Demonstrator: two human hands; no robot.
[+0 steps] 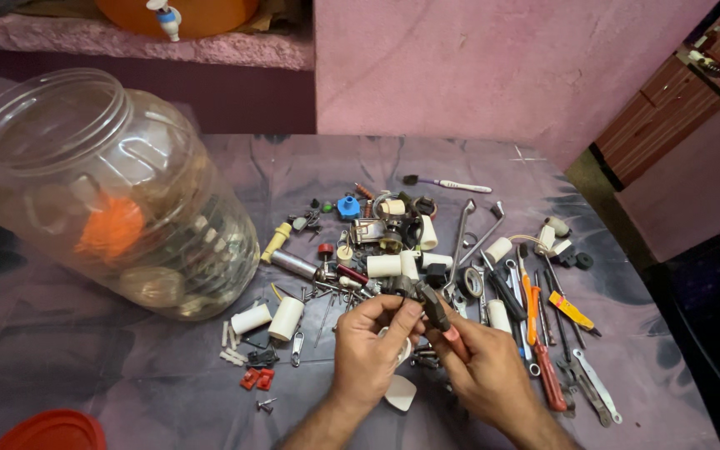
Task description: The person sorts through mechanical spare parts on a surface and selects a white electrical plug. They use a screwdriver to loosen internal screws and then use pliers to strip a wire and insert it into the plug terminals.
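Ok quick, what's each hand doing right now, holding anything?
Left hand: closed on a small dark part.
Right hand: closed on dark pliers.

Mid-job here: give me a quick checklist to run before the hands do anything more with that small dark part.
1. Left hand pinching the small dark part: ok.
2. Right hand gripping the dark tool with a red tip: ok.
3. Tool touching the part: cannot tell, fingers hide the contact.
4. Space under the hands: not ok, loose nails and white pieces lie there.
5. Clear plastic jar lying apart from the hands: ok.
6. Red-handled pliers beside the right hand: ok.
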